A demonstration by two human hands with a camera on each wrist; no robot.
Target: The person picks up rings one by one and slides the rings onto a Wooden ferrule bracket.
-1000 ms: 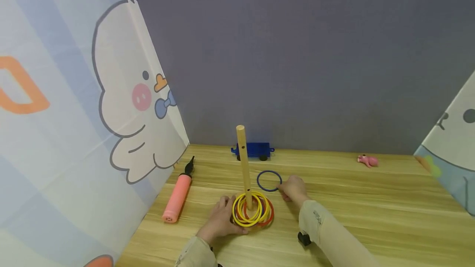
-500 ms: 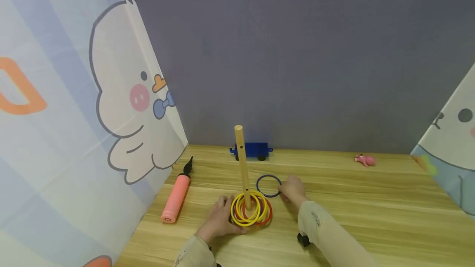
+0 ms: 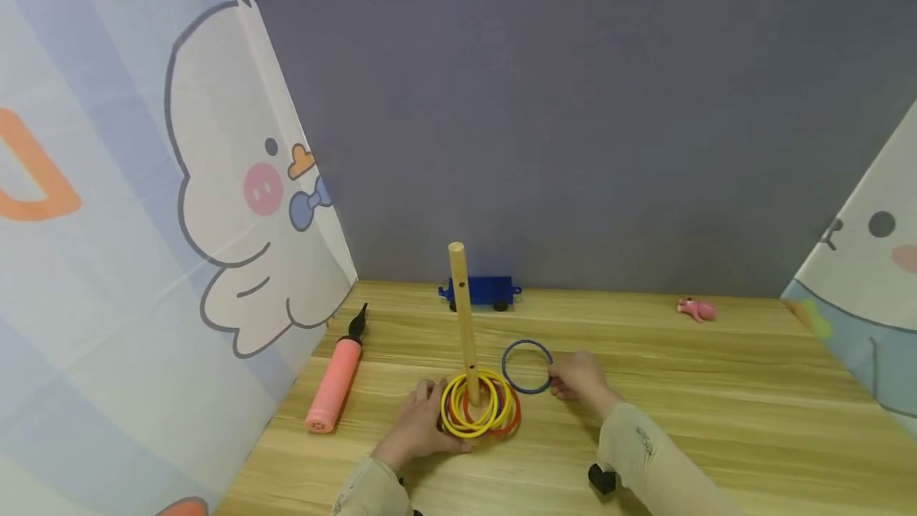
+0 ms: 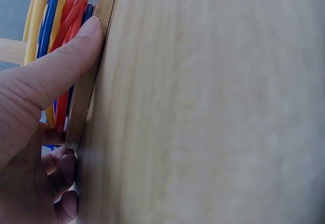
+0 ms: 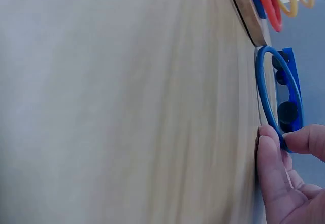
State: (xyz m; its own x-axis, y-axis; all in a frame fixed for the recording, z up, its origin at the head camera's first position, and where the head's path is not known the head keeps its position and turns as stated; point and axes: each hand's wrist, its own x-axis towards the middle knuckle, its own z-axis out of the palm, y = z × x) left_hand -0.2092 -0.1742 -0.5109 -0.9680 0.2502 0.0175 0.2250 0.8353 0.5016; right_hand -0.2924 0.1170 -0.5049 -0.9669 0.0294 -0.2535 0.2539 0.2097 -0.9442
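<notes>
A wooden peg (image 3: pixel 466 325) stands upright on a flat wooden base (image 4: pixel 84 102). Several yellow, red and blue rings (image 4: pixel 36 21) lie stacked around its foot. My left hand (image 3: pixel 419 427) holds the base at its left side, with the thumb (image 4: pixel 76 56) along the near edge and the fingers curled at the far side. To the right of the peg, my right hand (image 3: pixel 583 381) pinches a blue ring (image 5: pixel 263 84) between thumb and fingertips. The ring is tilted up from the table in the right wrist view, its far side close to the base.
A blue toy wagon (image 3: pixel 483 291) stands behind the peg by the grey backdrop (image 3: pixel 573 118). At the left lies a pink hand pump (image 3: pixel 335 385) with a black nozzle. Far right at the back is a small pink animal figure (image 3: pixel 696 309). Printed cloth walls (image 3: pixel 236 293) flank the table.
My right hand has drawn the blue ring a little nearer and to the right, still pinching it. My left hand keeps its hold on the base. The head view has shifted slightly.
</notes>
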